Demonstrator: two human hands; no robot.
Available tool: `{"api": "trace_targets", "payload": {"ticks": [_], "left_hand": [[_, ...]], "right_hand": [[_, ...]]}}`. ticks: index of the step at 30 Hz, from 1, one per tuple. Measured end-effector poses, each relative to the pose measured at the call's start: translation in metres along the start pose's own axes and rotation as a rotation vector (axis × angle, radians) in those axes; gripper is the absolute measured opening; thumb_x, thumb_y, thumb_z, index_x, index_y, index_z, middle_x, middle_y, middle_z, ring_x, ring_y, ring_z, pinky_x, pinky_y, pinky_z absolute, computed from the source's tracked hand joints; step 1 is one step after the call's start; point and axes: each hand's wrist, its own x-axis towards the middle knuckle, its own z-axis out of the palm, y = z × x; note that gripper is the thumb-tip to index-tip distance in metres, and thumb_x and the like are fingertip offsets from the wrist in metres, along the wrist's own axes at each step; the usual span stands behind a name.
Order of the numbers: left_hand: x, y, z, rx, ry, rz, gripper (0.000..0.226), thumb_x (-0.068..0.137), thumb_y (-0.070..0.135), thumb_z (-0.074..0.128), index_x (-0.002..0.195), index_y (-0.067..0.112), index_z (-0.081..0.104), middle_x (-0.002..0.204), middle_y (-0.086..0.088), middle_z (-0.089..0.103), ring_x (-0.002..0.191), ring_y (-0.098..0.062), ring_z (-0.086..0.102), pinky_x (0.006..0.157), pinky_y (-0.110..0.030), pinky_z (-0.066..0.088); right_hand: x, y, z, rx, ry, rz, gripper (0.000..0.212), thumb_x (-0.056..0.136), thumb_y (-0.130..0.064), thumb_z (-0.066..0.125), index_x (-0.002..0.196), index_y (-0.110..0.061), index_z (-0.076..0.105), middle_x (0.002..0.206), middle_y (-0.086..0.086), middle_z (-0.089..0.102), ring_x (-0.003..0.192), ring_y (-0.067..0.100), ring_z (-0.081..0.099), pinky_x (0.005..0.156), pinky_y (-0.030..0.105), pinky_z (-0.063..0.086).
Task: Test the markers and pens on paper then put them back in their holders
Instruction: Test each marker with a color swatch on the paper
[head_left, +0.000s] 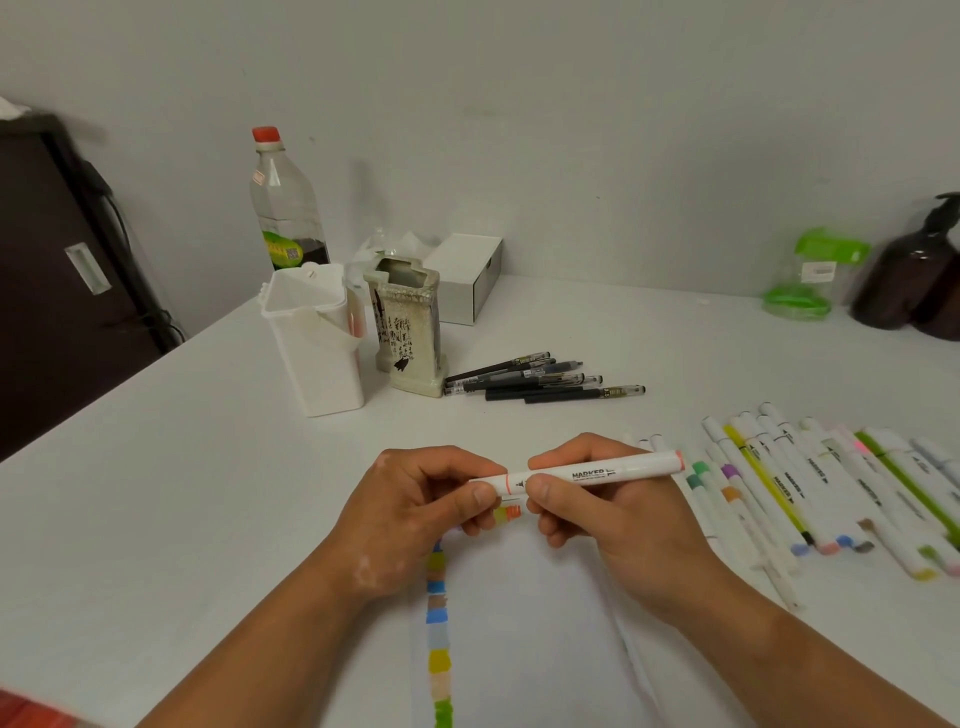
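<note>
White table (208, 467), both hands gripping marker (597, 472) labelled "MARKER"

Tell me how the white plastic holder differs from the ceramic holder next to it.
The white holder is plain, smooth plastic; the ceramic holder is crackled beige with black calligraphy. The ceramic holder's opening has stepped corners; the white holder's does not. The black pens lie at the ceramic holder's base, not the white holder's. Both stand upright on the table, side by side.
</note>
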Motion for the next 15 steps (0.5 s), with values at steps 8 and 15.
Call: {"api": "trace_targets", "payload": {"ticks": [8,15], "left_hand": [[0.003,-0.001,-0.008,0.008,0.145,0.011,0.020,0.080,0.039,0.067,0.098,0.035,0.076,0.082,-0.001,0.073,0.076,-0.017,0.068,0.071,-0.018,0.055],[0.003,-0.007,-0.006,0.009,0.108,0.013,0.023,0.076,0.036,0.071,0.099,0.039,0.076,0.085,0.001,0.073,0.077,-0.018,0.070,0.069,-0.023,0.057]], "right_hand": [[0.004,-0.016,-0.021,0.156,-0.113,0.034,0.038,0.079,-0.043,0.069,0.104,-0.017,0.079,0.088,0.017,0.074,0.070,0.023,0.065,0.057,0.030,0.053],[-0.003,-0.026,-0.017,-0.449,-0.247,0.141,0.021,0.078,-0.044,0.078,0.088,-0.028,0.069,0.074,0.001,0.077,0.065,0.010,0.068,0.064,0.023,0.051]]}}
